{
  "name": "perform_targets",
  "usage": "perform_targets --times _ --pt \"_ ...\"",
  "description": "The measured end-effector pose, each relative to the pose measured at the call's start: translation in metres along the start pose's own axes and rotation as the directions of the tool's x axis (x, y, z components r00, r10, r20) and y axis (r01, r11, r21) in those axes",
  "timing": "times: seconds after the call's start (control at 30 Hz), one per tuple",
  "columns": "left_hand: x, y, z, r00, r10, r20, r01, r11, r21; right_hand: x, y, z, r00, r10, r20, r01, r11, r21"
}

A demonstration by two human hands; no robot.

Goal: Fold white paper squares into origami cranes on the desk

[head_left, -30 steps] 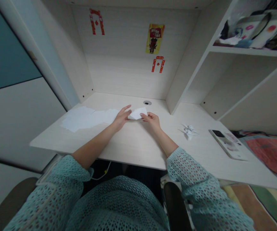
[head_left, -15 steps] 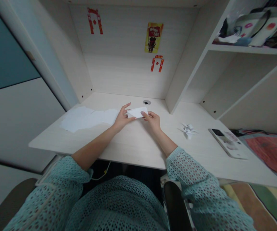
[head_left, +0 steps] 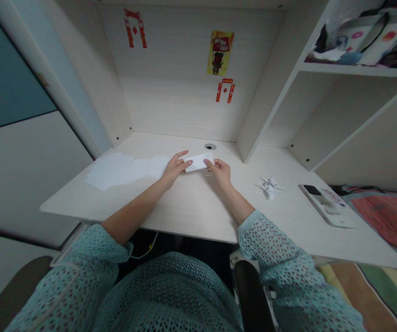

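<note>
Paper (head_left: 198, 163), white, small; is at the centre of the frame, held at both ends. Left hand (head_left: 173, 171): thumb and fingers close on its left end. Right hand (head_left: 220, 172): pinches its right end. White desk (head_left: 191, 210): bears paper sheets (head_left: 120, 170), centre left; phone (head_left: 326, 206), right.
</note>
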State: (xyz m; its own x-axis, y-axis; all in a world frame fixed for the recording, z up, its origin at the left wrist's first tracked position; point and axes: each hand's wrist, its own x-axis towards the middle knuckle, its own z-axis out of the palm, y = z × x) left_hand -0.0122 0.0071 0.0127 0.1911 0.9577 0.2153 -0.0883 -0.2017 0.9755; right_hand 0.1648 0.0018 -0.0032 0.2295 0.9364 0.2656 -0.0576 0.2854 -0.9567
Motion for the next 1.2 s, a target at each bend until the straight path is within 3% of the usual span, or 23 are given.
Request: perform_targets --times 0.2,0.37,0.53,0.77,1.2 --pt "-0.002 0.002 -0.001 0.999 0.018 0.049 -0.027 0.982 0.186 -0.004 -0.002 0.002 0.975 -0.078 0.21 0.1 0.99 -0.1" --pt "-0.004 -0.005 0.002 0.997 0.071 -0.021 -0.063 0.965 0.254 -0.009 -0.002 0.005 0.984 -0.089 0.156 0.096 0.995 -0.037" --pt "-0.005 -0.006 0.003 0.993 0.109 -0.055 -0.086 0.944 0.318 -0.007 0.0 0.006 0.994 0.002 0.113 -0.008 0.998 0.057" --pt "-0.005 -0.009 0.003 0.983 0.18 -0.04 -0.15 0.909 0.388 -0.008 -0.001 0.007 0.995 0.075 0.073 -0.08 0.994 0.072" --pt "-0.008 -0.007 0.003 0.975 0.22 -0.006 -0.192 0.859 0.474 -0.009 -0.003 0.008 0.994 0.104 0.036 -0.107 0.99 0.091"
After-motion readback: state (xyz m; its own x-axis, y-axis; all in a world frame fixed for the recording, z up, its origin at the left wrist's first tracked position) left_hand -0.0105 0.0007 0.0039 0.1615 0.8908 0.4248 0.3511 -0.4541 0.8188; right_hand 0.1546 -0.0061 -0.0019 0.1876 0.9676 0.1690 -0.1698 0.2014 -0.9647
